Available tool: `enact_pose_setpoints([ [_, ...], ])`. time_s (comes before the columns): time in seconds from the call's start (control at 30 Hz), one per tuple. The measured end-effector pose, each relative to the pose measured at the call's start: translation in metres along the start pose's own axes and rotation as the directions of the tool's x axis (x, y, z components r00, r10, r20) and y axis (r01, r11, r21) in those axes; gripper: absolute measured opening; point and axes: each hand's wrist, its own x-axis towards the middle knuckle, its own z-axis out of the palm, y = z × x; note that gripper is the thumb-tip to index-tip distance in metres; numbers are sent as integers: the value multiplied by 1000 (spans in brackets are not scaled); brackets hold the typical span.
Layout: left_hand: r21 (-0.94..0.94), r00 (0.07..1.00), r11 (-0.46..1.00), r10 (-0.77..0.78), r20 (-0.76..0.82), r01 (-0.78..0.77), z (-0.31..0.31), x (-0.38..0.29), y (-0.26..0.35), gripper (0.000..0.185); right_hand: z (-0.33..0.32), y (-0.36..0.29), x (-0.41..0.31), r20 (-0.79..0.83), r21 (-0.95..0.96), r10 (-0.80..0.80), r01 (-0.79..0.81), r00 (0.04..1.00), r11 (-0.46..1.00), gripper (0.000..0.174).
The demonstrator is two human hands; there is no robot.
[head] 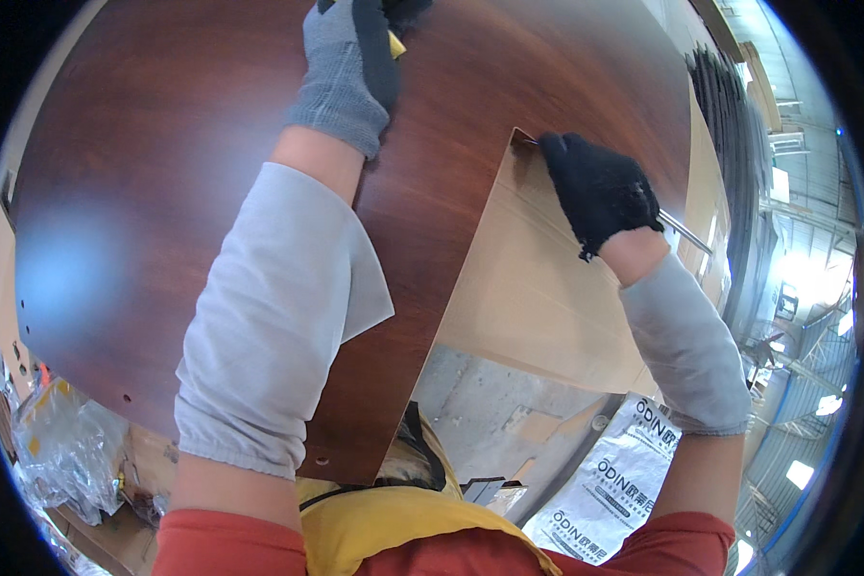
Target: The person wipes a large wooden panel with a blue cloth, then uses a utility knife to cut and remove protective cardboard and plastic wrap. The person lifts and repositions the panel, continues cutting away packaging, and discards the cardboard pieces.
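A large reddish-brown wood-grain panel (432,93) spreads before me, with a sharp inner corner cut into its near right side. My left hand (342,68), in a grey glove with a dark palm, is curled around a yellow and black object (397,46) over the panel at the top edge of view. Most of that object is hidden by the hand or cut off. In a black glove, my right hand (601,183) grips a thin metal rod (685,232). One end shows at the panel's inner corner; the other sticks out behind the wrist.
Beneath the cutout lies brown cardboard (525,302). Clear plastic wrap (72,439) is heaped at the lower left. A silver printed sheet (605,482) hangs or lies at the lower right. Dark sheets (727,144) stand stacked at the right. Small holes mark the panel's near edge.
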Motion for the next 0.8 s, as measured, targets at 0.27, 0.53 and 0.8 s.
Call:
enact_pose_setpoints([
  [0.27,33,999,999,9,37,-10,-1,-3,3,17,5,7,-9,-53,21,-34,35,998,999,23],
  [0.53,-71,1000,997,6,28,-4,-1,2,2,12,0,2,-2,0,-17,-5,5,1000,1000,19],
  [0.8,-68,1000,998,18,20,-17,1,2,-1,12,-4,-2,-1,9,26,15,-15,1000,1000,18],
])
